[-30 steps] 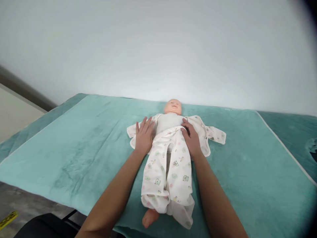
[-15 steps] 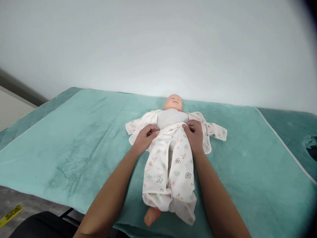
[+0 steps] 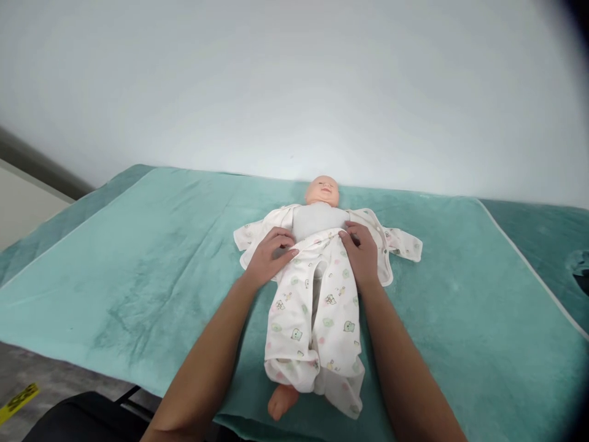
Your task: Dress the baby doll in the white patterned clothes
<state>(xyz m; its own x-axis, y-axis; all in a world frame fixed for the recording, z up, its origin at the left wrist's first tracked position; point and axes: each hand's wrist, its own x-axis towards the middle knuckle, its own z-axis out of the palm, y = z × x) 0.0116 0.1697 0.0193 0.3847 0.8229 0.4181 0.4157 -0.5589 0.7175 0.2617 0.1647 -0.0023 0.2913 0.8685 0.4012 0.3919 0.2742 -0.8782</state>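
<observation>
The left hand point(image 3: 269, 259) is curving its fingers, thumb a little apart, at the waistband point(image 3: 318, 239); the right hand point(image 3: 363, 255) is bending more tightly at the other side. Whether either is pinching cloth, I cannot tell. The white pants point(image 3: 335, 307), printed in green and pink, are stretching from between the fingers toward the person, a foot point(image 3: 281, 402) poking out. The doll point(image 3: 317, 220) is lying face-up on the green blanket point(image 3: 460, 294), its jacket point(image 3: 383, 264) hanging open.

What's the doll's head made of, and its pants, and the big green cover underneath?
Doll's head: probably smooth plastic or vinyl; it looks moulded, in one even colour.
Pants: matte printed fabric, perhaps cotton, since they crease softly.
Green cover: seems plush, velvety fabric, because brushed patches look darker.
</observation>
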